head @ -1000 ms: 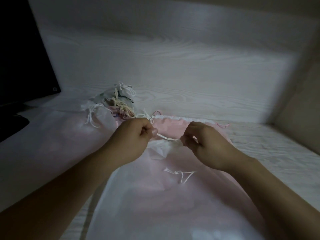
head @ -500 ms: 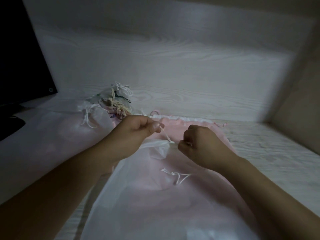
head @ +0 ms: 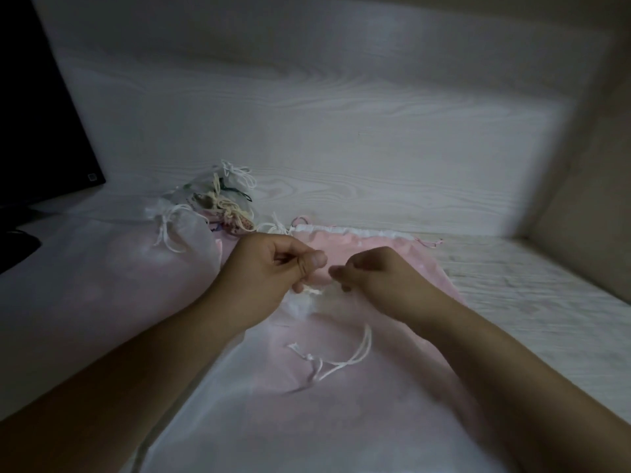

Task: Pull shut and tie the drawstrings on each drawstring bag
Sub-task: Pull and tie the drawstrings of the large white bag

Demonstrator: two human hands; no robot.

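Right now your left hand [head: 269,264] and right hand [head: 372,278] both pinch the drawstring [head: 312,291] at the white bag's [head: 307,421] gathered mouth, directly under your curled fingers [head: 336,273].

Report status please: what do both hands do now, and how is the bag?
Left hand and right hand both pinched at white bag gathered mouth. Cord grip blurred. Loose drawstring lying on bag. Nothing in the way.
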